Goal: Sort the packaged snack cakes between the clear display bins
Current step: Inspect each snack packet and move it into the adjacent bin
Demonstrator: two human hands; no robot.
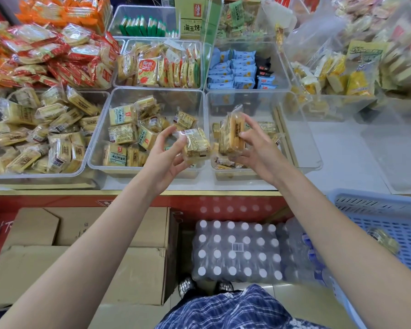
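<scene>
Left hand [163, 154], fingers curled round a flat snack cake pack [196, 144] above the front edge of the middle clear bin [100, 148]. Right hand [259, 150], fingers pinching an upright snack cake pack [231, 136] over the right clear bin [301, 148]. Both bins rest on the surface [342, 148].
</scene>
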